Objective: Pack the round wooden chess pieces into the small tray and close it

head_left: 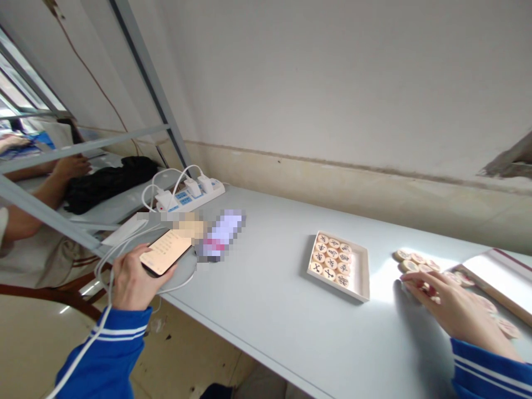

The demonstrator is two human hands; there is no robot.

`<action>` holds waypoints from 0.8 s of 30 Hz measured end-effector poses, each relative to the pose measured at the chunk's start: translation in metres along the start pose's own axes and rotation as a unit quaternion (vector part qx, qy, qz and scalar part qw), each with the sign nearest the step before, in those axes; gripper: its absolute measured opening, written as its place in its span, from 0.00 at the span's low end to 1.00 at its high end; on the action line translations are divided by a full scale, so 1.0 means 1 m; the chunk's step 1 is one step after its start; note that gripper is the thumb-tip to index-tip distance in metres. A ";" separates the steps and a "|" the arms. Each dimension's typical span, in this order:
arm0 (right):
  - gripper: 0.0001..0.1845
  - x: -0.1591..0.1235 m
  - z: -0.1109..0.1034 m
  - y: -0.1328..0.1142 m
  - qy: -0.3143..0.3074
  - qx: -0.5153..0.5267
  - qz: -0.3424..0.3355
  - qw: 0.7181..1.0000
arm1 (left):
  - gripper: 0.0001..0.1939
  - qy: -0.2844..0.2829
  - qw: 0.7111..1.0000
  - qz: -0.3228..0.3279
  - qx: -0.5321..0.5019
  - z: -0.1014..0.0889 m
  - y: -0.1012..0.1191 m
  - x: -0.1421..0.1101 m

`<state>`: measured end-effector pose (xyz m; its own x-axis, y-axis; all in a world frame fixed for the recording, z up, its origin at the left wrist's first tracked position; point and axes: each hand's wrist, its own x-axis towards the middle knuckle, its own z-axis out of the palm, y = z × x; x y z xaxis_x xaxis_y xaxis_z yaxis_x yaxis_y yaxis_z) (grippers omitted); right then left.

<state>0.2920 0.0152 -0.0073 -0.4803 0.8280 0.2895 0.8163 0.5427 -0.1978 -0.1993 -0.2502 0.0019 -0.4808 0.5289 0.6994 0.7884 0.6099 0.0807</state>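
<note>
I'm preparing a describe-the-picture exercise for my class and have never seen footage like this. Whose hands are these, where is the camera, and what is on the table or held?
There is no machine here: one person works bare-handed, wearing a camera on the head that looks forward and down. So there is just this one view.

The left hand holds a lit phone. The right hand is at some loose round pieces; whether it grips one is hard to tell.

On the grey table an open box holds more pieces, marked with dark characters. A power strip stands near the wall.
</note>
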 end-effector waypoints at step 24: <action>0.21 0.000 0.005 0.002 -0.011 -0.002 0.000 1.000 | 0.30 0.067 0.993 0.099 0.019 0.003 -0.007 0.002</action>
<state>0.2924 0.0169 -0.0122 -0.4879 0.8306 0.2684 0.8174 0.5426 -0.1935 -0.2071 -0.2514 0.0004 -0.2613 0.5587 0.7872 0.8454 0.5261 -0.0928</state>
